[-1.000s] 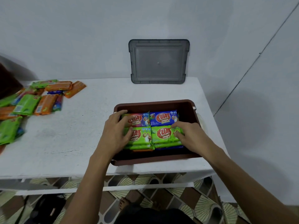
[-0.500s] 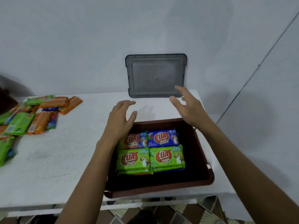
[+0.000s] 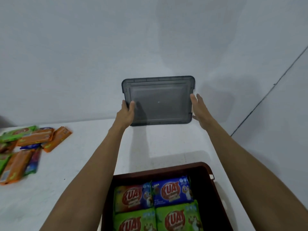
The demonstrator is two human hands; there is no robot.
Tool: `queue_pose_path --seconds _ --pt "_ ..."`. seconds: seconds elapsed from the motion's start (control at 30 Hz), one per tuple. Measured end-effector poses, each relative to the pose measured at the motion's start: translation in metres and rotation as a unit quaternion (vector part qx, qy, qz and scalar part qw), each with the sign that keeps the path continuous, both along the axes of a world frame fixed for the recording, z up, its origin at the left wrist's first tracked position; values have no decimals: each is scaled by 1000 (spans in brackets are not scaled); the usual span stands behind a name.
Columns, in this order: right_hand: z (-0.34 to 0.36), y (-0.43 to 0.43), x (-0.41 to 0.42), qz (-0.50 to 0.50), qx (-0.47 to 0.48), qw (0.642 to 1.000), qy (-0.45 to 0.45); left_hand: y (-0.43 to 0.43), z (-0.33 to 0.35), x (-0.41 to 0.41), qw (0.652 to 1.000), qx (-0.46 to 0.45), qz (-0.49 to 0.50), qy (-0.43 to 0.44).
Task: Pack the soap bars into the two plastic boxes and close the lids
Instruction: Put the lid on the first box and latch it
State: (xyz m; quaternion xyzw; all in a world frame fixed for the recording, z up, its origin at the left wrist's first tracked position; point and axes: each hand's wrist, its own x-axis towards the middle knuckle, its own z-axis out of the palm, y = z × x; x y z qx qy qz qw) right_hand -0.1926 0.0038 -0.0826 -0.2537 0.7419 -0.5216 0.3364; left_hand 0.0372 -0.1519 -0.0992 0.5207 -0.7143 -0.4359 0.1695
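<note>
Box (image 3: 216, 189) on table (image 3: 158, 147), near front edge, right of middle. Packed bars (image 3: 171, 190) inside box, two side by side per row; gap between them and right wall of box. Lid (image 3: 158, 100) behind box, at back of table, upright before wall (image 3: 83, 55). Left hand (image 3: 126, 114) on left edge of lid, right hand (image 3: 200, 110) at right edge. Loose bars (image 3: 33, 139) heaped on table, far left.

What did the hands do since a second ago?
Both hands left the wrapped soap bars in the brown plastic box and reached forward to the grey see-through plastic lid. The left hand grips its left edge; the right hand touches its right edge, fingers straight. Lid, box and bars stayed put.
</note>
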Motion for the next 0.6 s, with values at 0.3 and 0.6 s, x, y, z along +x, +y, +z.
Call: queue_pose_path --seconds 0.3,0.6 --pt "17 13 20 -15 -47 996 -74 12 9 17 995 26 -5 101" --pt "39 101 47 5 -138 974 -182 91 44 82 946 43 81 311"
